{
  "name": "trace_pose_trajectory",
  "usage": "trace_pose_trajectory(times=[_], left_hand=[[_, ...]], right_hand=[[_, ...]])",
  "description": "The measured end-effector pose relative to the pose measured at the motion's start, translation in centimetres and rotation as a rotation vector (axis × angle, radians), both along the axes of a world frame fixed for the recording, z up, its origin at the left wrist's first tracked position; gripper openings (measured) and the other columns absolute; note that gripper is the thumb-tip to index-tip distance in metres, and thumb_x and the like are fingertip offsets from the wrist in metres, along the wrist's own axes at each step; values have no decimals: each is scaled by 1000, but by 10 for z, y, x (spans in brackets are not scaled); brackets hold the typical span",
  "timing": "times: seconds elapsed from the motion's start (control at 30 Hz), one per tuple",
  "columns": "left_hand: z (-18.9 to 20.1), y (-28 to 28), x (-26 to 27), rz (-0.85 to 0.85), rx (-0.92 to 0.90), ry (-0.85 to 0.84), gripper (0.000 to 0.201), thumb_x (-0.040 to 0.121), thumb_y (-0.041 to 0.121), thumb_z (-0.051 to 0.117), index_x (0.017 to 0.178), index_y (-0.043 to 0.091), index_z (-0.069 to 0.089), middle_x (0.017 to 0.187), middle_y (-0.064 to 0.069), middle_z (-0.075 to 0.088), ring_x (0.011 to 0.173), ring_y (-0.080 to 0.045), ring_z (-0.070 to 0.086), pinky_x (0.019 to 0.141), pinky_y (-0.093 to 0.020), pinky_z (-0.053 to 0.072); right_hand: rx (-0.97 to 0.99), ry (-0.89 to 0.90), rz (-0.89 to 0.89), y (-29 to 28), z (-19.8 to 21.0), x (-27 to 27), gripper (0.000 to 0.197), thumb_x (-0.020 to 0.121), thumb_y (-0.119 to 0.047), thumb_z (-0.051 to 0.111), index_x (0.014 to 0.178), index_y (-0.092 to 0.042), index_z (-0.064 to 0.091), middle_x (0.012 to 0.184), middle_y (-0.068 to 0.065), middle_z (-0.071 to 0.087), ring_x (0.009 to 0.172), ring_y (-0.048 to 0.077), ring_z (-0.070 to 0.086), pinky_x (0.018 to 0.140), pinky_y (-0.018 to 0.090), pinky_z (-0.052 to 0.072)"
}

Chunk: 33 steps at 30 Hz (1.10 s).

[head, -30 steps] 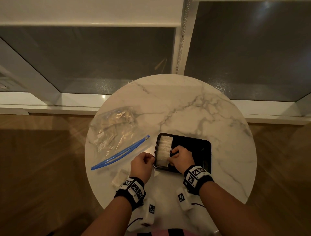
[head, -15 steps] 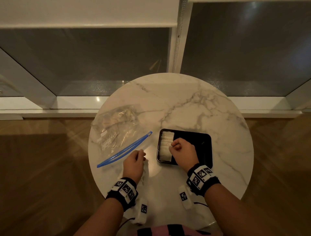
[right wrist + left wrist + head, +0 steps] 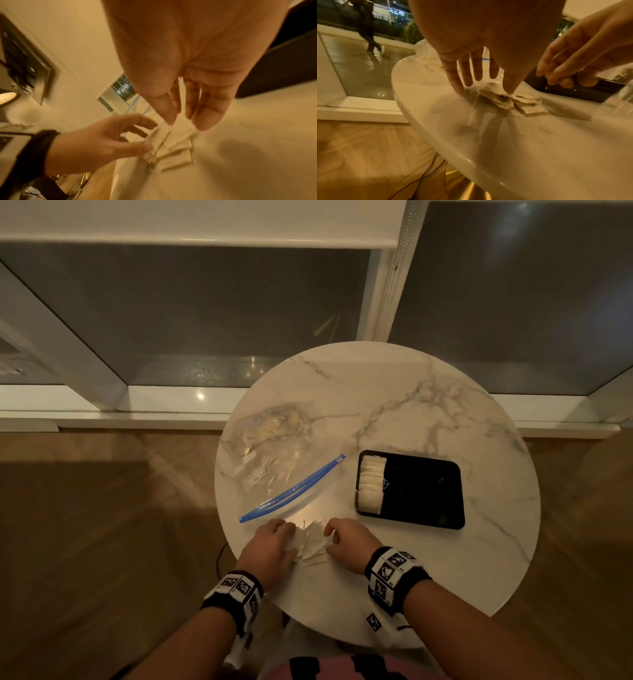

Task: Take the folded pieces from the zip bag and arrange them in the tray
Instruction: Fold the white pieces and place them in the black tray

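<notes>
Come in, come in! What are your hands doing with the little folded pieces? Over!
Both hands open: left hand touching loose folded pieces, right hand reaching in. One row in tray. Zip bag still holds more. Nothing blocking.

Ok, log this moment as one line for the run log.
left hand: touching loose pieces | right hand: open beside them | tray: one row placed | bag: open, more inside

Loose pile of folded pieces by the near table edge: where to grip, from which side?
Pinch the top piece of the pile by its free right edge, coming from the right hand side. The pieces lie flat and fanned, overlapping, their right edges stepped and exposed; the left hand rests fingertips on the left end. Thin and flat on the table, so lifting an edge probably beats a top grab.
</notes>
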State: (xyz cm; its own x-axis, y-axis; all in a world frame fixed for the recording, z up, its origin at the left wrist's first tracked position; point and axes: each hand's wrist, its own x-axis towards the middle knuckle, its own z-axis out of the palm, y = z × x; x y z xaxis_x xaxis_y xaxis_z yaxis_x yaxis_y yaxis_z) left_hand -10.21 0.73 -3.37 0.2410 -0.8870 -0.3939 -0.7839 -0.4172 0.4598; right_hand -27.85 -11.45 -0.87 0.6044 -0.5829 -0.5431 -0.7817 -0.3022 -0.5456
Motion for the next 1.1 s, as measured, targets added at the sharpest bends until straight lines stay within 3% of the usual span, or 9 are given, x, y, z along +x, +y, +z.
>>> trace_pose_trajectory(times=[0.1,0.37,0.57,0.7,0.77,0.83,0.93,1.0,1.1], left_hand=[[-3,-2,-3,-76,33,-40,56,91,44,61,142,27,47,146,2,43,131,-21,42,105,-37,44],[-14,2,4,-107,14,-72,49,91,32,58,139,28,50,141,2,49,127,-22,45,97,-40,49],[-10,-5,11,-65,-9,-17,32,101,29,48,130,24,60,138,0,56,123,-22,53,97,-39,50],[0,-8,14,49,-80,79,36,105,43,40,117,26,69,120,5,67,108,-17,63,93,-35,51],[5,-8,15,137,-105,155,40,104,50,38,111,28,70,109,8,71,99,-13,65,87,-34,52],[10,-8,16,230,-137,251,41,104,50,39,98,26,71,91,9,71,85,-11,64,76,-31,50],[19,-7,18,392,-171,404,34,104,38,48,80,21,66,74,7,64,72,-12,60,64,-25,42],[22,-6,21,433,-191,439,27,103,28,52,85,18,69,78,3,67,76,-16,62,67,-26,47],[28,-3,25,487,-204,462,17,100,24,56,115,28,63,94,2,69,87,-14,66,81,-32,55]], right_hand=[[-25,103,-169,10,-14,9,37,90,-35,62,119,-12,55,117,10,58,107,26,57,85,27,44],[63,217,-455,22,-38,32,49,82,-45,72,113,-10,58,117,10,61,106,26,61,78,29,47],[95,188,-503,23,-38,32,26,84,-38,71,89,-19,54,102,5,63,92,22,59,75,29,45],[133,146,-570,22,-37,29,22,83,-32,69,77,-23,50,90,1,61,82,20,56,70,26,41],[163,119,-595,22,-34,30,20,81,-31,69,75,-23,52,87,3,64,82,23,61,68,28,46],[191,89,-624,21,-36,28,18,77,-32,69,72,-22,54,85,6,69,81,25,66,70,31,51],[253,20,-682,18,-45,23,17,72,-29,72,67,-20,58,74,6,67,67,25,62,70,39,56],[279,-31,-722,19,-40,20,17,72,-22,74,64,-19,59,65,5,64,59,22,58,63,38,55],[279,-101,-784,21,-30,15,18,71,-13,75,62,-16,60,62,7,65,59,23,60,65,43,58]])
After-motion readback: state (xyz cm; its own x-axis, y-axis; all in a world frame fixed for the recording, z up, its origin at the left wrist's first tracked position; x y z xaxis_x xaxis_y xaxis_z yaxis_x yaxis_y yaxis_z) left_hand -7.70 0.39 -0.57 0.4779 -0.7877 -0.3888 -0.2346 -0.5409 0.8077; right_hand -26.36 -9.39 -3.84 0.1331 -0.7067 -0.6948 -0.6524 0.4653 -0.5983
